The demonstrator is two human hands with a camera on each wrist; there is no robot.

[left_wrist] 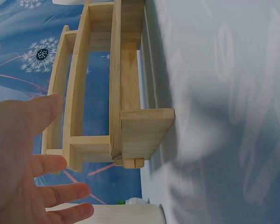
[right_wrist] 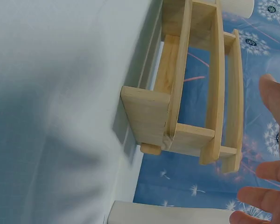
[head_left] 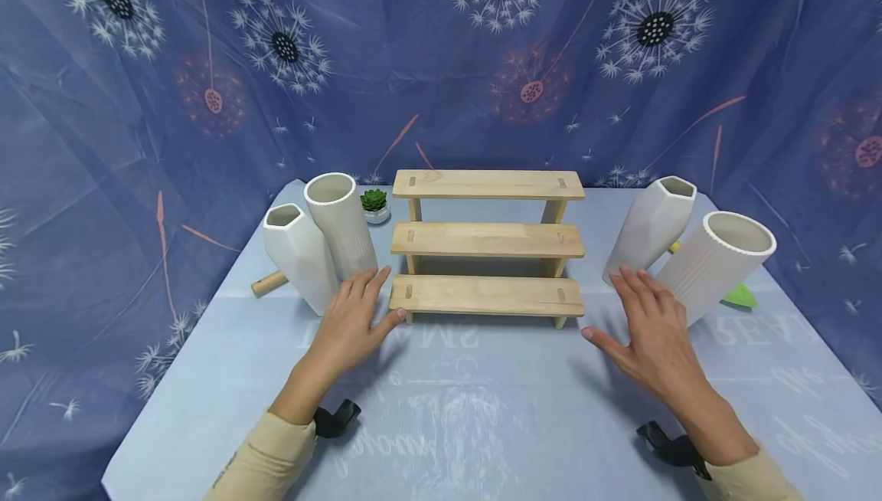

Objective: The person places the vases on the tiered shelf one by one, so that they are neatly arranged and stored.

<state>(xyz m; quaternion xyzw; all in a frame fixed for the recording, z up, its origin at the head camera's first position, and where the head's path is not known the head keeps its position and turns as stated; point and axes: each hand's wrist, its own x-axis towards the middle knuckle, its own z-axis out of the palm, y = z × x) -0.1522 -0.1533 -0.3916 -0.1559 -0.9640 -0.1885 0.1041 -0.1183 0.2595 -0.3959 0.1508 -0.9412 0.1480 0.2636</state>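
Observation:
A three-step wooden display stand (head_left: 486, 296) stands on the table between the hands. My left hand (head_left: 350, 326), fingers extended and thumb apart, is over the table near the stand's lower left corner; the left wrist view shows nothing in its grasp. In front of the right-hand vases is my right hand (head_left: 651, 336), also spread and holding nothing. Two white vases stand at the left, one angular (head_left: 298, 252) and one ribbed (head_left: 344, 217). At the right lean another angular vase (head_left: 648, 229) and a ribbed vase (head_left: 713, 267). From the head view, whether fingertips touch the vases cannot be told.
A small potted succulent (head_left: 375, 206) sits behind the left vases. A wooden stick end (head_left: 269, 283) pokes out beside them, and a green leaf-shaped piece (head_left: 740, 296) lies behind the right ribbed vase. A blue dandelion-print cloth (head_left: 413, 49) hangs behind the table (head_left: 441, 424).

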